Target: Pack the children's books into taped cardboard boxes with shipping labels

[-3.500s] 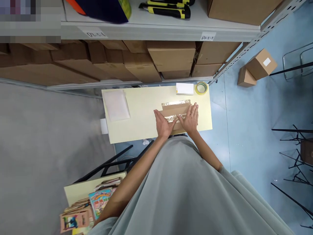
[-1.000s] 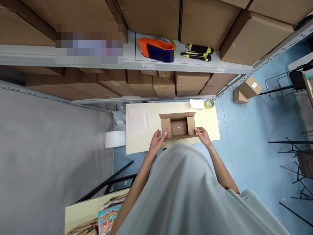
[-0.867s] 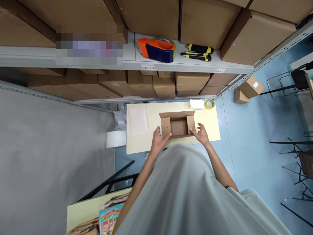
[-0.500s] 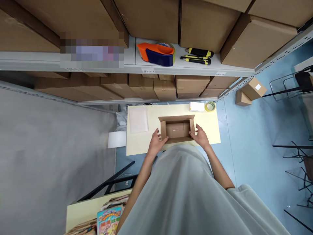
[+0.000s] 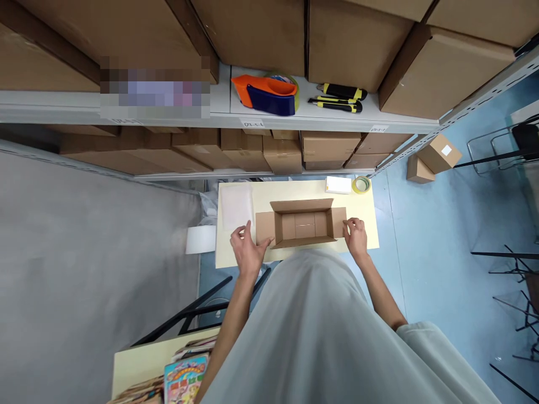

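An open cardboard box stands on the pale yellow table, its inside bare. Its side flaps are folded outward, the left flap and the right flap lying nearly flat; the far flap leans back. My left hand is at the left flap's outer corner, thumb and fingers spread, the thumb close to the flap's near edge. At the opposite side, my right hand has its fingers curled in a pinch at the outer edge of the right flap.
On the table lie a white translucent sheet or pad, a small white box and a roll of tape. Above it, a shelf holds an orange-and-blue tape dispenser, utility knives and cartons. Books are stacked at lower left.
Both hands have moved outward from the box's sides. The left and right flaps have swung down and out. My left hand has spread wider, while my right fingers have curled at the flap edge.
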A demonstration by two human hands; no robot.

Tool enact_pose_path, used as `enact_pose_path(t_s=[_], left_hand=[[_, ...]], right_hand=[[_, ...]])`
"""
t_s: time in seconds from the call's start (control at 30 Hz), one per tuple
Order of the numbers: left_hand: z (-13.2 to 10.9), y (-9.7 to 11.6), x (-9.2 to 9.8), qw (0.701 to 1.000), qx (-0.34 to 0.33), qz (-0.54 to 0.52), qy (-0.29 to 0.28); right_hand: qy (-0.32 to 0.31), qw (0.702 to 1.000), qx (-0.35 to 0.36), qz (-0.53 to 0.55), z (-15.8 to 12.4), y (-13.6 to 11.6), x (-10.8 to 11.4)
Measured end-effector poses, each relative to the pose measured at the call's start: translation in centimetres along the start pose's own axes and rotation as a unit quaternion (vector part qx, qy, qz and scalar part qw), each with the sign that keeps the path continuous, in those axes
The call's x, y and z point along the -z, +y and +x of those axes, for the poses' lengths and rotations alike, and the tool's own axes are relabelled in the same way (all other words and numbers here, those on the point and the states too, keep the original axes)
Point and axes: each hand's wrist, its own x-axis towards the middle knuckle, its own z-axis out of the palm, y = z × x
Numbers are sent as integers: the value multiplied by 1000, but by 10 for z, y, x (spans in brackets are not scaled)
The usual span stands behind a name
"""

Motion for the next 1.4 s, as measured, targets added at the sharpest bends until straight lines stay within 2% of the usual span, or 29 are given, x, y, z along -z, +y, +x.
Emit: enact_pose_path(t_s=[0.07,0.17,0.33,0.4,0.5,0.6,0.77,0.93,1.1,1.23,1.4], left_hand=[[0,9,7,998,-42,43,-12],[4,15,13,992,-77,42,-86],[10,-2,9,974,-46,-45,-216],[9,-9,4,965,-50,-54,-252],[4,-9,-5,967,-72,-36,-242],[-3,-1,-11,970,-77,-6,-230],[-2,10,-7,966,-78,9,-246],[22,23,0,949,-98,28,-298],[54,37,-1,923,-101,111,-355],[70,36,-11,913,-103,127,-372],[77,29,-24,915,-101,132,-368]], right_hand=[[-33,999,13,3,3,-2,1],[-77,997,2,26,6,-3,6],[-190,978,-27,80,8,-3,11],[-228,970,-21,77,8,-5,8],[-246,969,-10,26,6,-13,0],[-242,970,-4,-36,3,-21,-5],[-243,968,28,-62,0,-27,-1],[-282,955,59,-74,18,-28,12],[-330,940,41,-72,50,-33,20],[-367,928,24,-62,67,-33,16],[-370,928,9,-46,74,-31,10]])
